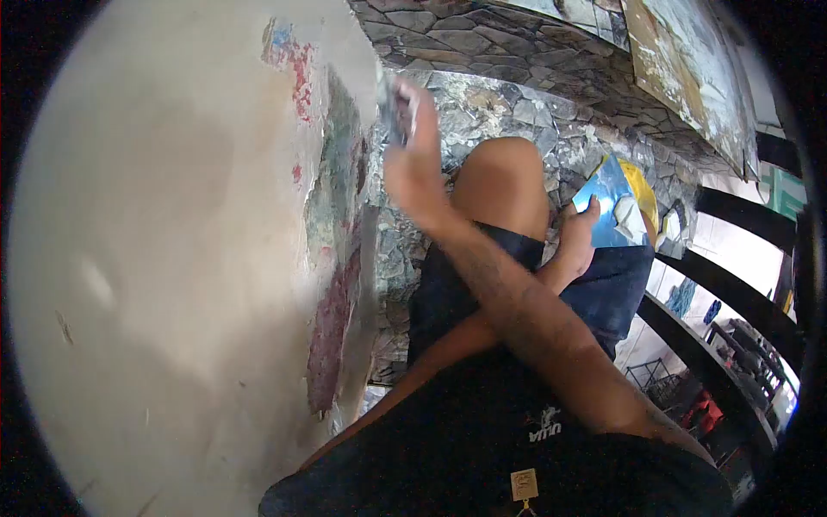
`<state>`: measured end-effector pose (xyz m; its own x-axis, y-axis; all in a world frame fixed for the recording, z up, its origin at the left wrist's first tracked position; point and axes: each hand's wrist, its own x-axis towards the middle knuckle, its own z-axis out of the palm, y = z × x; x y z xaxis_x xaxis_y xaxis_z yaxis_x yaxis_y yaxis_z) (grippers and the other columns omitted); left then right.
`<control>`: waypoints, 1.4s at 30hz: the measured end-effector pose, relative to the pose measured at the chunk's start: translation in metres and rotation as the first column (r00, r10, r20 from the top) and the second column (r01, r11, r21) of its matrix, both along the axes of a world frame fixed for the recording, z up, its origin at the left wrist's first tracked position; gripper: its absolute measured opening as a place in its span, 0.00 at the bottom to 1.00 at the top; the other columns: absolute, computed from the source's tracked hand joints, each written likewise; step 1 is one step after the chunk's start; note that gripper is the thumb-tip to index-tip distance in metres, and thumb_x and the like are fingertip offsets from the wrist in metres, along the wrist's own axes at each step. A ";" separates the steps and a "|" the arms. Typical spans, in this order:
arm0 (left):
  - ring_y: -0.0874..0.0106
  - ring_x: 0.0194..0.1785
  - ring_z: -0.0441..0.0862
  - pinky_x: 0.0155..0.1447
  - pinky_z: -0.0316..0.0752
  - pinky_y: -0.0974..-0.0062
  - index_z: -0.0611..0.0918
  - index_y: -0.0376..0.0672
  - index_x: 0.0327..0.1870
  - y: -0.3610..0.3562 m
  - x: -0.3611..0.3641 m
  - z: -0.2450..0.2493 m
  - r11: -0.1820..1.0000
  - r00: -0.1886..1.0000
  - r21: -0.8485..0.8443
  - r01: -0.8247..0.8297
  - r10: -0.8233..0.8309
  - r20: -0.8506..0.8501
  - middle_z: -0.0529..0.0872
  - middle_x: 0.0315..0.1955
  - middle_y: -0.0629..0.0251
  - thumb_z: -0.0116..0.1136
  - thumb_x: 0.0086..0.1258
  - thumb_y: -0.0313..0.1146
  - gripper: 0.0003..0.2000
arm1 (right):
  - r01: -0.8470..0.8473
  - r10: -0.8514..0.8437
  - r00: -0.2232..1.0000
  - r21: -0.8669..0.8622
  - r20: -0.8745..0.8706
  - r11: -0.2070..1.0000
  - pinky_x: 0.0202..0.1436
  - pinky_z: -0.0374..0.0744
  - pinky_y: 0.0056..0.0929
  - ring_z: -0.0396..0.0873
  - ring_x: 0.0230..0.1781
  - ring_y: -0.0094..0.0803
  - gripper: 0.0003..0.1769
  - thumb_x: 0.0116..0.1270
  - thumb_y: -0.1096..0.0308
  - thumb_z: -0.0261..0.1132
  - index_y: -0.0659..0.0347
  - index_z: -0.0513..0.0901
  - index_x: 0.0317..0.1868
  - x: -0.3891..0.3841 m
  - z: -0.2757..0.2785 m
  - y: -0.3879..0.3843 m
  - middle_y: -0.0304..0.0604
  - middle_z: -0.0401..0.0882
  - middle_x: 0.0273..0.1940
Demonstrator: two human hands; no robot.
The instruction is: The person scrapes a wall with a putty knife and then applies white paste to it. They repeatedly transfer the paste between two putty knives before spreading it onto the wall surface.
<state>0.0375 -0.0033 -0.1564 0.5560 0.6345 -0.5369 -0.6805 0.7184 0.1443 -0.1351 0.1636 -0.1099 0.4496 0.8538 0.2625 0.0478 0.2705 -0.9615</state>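
I log left hand [579,233] gripping blue sheet [608,188] — presumably supporting white paste [631,221]; right hand [419,148] clasping blurred tool [395,117] — beside wall [172,181].

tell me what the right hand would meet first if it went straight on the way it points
Probably the pale wall near its edge, though the right hand is blurred and depth is unclear.

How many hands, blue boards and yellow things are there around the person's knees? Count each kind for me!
Hands: 2 (left hand, right hand)
Blue board: 1
Yellow thing, partly hidden: 1
Total: 4
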 end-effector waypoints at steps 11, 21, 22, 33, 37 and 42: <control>0.73 0.36 0.74 0.44 0.68 0.73 0.77 0.39 0.45 -0.008 0.004 -0.011 0.994 0.957 0.064 0.091 -0.070 -0.281 0.81 0.36 0.64 0.55 0.68 0.40 0.14 | 0.049 -0.063 0.989 0.108 0.135 0.993 0.61 0.64 0.31 0.70 0.52 0.40 0.33 0.42 0.87 0.46 0.62 0.69 0.54 0.027 -0.020 0.087 0.50 0.72 0.46; 0.71 0.40 0.79 0.46 0.74 0.68 0.75 0.41 0.47 -0.016 0.013 -0.027 0.995 0.979 -0.008 0.102 -0.101 -0.177 0.81 0.38 0.65 0.52 0.69 0.33 0.10 | 0.041 -0.073 0.978 0.160 0.197 0.986 0.61 0.64 0.32 0.69 0.52 0.44 0.31 0.43 0.85 0.47 0.63 0.71 0.53 0.023 -0.013 0.098 0.52 0.71 0.47; 0.71 0.41 0.79 0.46 0.74 0.68 0.76 0.41 0.47 -0.017 0.012 -0.027 0.994 0.974 -0.014 0.107 -0.107 -0.198 0.81 0.38 0.65 0.53 0.69 0.33 0.10 | 0.057 -0.096 0.975 0.191 0.201 0.980 0.61 0.64 0.32 0.69 0.52 0.45 0.31 0.43 0.85 0.47 0.63 0.71 0.53 0.022 -0.015 0.099 0.52 0.71 0.47; 0.70 0.41 0.77 0.46 0.74 0.68 0.73 0.40 0.47 -0.013 0.006 -0.016 0.990 0.961 0.010 0.140 -0.134 -0.242 0.79 0.39 0.62 0.54 0.69 0.35 0.11 | 0.022 -0.076 0.969 0.226 0.236 0.974 0.57 0.66 0.34 0.69 0.48 0.46 0.30 0.43 0.84 0.47 0.63 0.72 0.52 0.022 -0.004 0.099 0.52 0.70 0.45; 0.71 0.41 0.77 0.46 0.74 0.68 0.74 0.41 0.47 -0.013 0.005 -0.015 0.993 0.985 0.037 0.109 -0.103 -0.139 0.80 0.39 0.63 0.53 0.69 0.36 0.11 | 0.039 -0.094 0.956 0.199 0.278 0.979 0.57 0.66 0.35 0.69 0.49 0.47 0.31 0.42 0.83 0.48 0.62 0.71 0.53 0.019 -0.005 0.101 0.52 0.69 0.45; 0.71 0.40 0.78 0.45 0.74 0.69 0.75 0.41 0.46 -0.019 0.016 -0.025 0.994 0.967 0.065 0.093 -0.074 -0.242 0.80 0.39 0.63 0.53 0.69 0.36 0.10 | 0.067 -0.054 0.934 -0.025 0.354 0.997 0.56 0.67 0.39 0.67 0.51 0.52 0.32 0.41 0.80 0.53 0.62 0.68 0.53 0.013 -0.005 0.101 0.54 0.66 0.46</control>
<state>0.0533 -0.0228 -0.1819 0.4702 0.6349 -0.6130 -0.5576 0.7521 0.3512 -0.1224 0.2650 -0.1148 0.3848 0.8398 0.3829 0.4013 0.2214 -0.8888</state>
